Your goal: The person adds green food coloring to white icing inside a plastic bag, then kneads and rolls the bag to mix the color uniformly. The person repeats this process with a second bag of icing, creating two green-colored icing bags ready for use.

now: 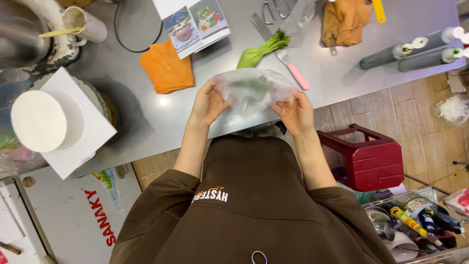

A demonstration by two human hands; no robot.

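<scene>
While a plain white cake [39, 121] sits on its square white board [85, 128] at the left edge of the frame, its top and side smooth and bare, the work in hand goes on at the middle. Above the cake, in the upper left, a white cup [90, 24] with a stick in it stands beside a metal bowl [22, 32]. Moving right, an orange cloth [167, 68] lies on the steel table [342, 73], with picture cards [196, 24] just above it.

At the centre, the left hand [207, 103] and the right hand [294, 112] both grip a clear plastic bag [251, 90], one at each end, fingers closed on the film and holding it up just over the table edge. Something green shows faintly through it. A filled green piping bag [261, 50] lies just beyond, beside a pink-handled spatula [293, 68].

Further right lie a tan cloth [344, 19] and grey tubes [415, 51]; a red stool [366, 156] stands on the floor below.

Judging from this, the cake looks coated but undecorated, and the clear bag looks not yet ready for piping.
</scene>
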